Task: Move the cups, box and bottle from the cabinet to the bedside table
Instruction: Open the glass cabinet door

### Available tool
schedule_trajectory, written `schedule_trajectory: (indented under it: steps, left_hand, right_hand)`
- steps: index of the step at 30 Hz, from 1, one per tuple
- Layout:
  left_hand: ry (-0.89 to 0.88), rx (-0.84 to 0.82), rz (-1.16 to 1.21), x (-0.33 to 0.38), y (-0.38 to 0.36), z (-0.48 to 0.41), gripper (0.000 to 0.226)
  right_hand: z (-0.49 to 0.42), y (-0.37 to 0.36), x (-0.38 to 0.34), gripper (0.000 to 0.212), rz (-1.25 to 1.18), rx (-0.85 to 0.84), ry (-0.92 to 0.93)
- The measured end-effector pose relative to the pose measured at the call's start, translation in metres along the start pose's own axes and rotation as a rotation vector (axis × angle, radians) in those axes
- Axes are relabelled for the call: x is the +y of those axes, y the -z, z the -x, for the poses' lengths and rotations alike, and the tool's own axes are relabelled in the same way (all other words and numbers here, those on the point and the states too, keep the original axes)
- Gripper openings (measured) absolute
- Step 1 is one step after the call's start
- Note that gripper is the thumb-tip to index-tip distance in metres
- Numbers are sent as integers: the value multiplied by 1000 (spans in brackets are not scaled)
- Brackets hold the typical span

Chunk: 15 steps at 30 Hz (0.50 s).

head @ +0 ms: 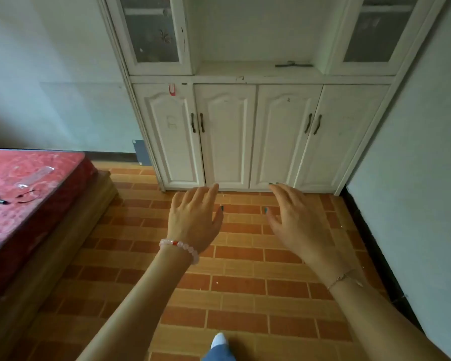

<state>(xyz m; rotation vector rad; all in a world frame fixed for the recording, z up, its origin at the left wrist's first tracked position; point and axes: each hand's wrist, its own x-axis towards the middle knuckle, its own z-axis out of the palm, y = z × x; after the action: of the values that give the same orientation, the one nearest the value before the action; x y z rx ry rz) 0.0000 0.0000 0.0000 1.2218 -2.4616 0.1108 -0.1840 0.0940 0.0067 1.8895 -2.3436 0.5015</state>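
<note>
A white cabinet (pixel 258 131) stands against the far wall, with all lower doors closed and a bare open shelf (pixel 255 70) in the middle. No cups, box or bottle show anywhere in view. My left hand (pixel 193 220), with a pink bead bracelet at the wrist, is stretched out in front of me with its fingers spread and holds nothing. My right hand (pixel 294 217) reaches out beside it, fingers relaxed and empty. Both hands hover over the floor, short of the cabinet's lower doors.
A bed with a red cover (pixel 24 204) on a wooden frame fills the left side, with small items lying on it. The brick-pattern floor (pixel 240 282) runs to the cabinet. A wall (pixel 414 178) closes the right side. My foot (pixel 219 342) shows at the bottom.
</note>
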Motion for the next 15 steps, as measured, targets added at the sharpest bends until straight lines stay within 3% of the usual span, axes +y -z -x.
schedule_trajectory:
  steps: [15]
  left_hand:
    - [-61,13,29,-60,-34,-172,53]
  right_hand:
    - [-176,-18,14,51,-18,155,-39]
